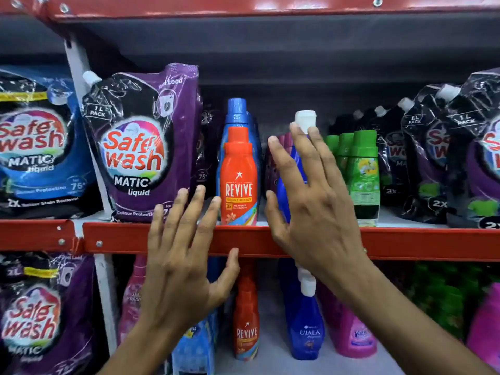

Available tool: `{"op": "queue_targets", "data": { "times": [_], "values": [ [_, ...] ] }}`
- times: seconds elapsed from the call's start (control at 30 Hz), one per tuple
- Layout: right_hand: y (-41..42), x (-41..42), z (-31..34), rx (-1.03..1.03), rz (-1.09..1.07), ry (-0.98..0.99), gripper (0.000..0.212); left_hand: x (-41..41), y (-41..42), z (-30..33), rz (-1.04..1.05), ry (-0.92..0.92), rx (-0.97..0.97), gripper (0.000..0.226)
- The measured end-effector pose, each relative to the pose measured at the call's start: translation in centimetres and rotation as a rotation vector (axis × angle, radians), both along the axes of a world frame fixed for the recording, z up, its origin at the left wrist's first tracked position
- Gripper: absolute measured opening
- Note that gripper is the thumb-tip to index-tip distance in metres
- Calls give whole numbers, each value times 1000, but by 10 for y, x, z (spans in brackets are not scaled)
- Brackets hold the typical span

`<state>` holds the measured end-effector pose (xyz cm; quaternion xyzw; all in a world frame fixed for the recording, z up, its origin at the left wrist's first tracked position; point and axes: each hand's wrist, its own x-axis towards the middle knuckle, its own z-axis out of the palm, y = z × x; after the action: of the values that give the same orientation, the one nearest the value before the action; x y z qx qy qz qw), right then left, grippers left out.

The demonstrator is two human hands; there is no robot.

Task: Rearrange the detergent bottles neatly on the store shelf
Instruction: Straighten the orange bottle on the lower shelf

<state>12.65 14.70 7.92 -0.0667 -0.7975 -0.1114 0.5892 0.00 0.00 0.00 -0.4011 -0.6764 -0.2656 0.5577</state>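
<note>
Both hands' grip open: left hand (186,255) empty, right hand (313,201) against blue bottle (282,190).

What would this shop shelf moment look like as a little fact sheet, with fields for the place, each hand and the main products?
place: red metal shelf in a store, stocked with laundry products
left hand: open, fingers spread, in front of the shelf edge, holding nothing
right hand: open, fingers laid against the blue bottle with a white cap
centre: orange Revive bottle, upright at the shelf front
left side: purple Safewash pouch
right side: green bottles, upright in a row
</note>
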Motion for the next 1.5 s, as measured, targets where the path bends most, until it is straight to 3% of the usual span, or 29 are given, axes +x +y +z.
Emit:
{"op": "queue_targets", "data": {
  "times": [0.17,0.53,0.63,0.93,1.23,1.5],
  "values": [
    [-23,-19,15,-179,183,-74,66,-12,2,-19,21,-6,-56,72],
    [-37,-51,26,-365,46,-170,84,-28,-2,-30,71,49,-56,77],
    [-33,-53,25,-354,93,-114,74,-28,-1,-30,64,36,-48,77],
    [-39,2,20,-204,332,236,71,-26,0,-34,20,11,-24,73],
    [-39,47,-81,-466,517,-178,76,-26,2,-31,-33,-8,11,81],
    [-10,-1,-180,-755,372,-364,69,-22,1,-31,-34,-27,8,79]
  ]
}}
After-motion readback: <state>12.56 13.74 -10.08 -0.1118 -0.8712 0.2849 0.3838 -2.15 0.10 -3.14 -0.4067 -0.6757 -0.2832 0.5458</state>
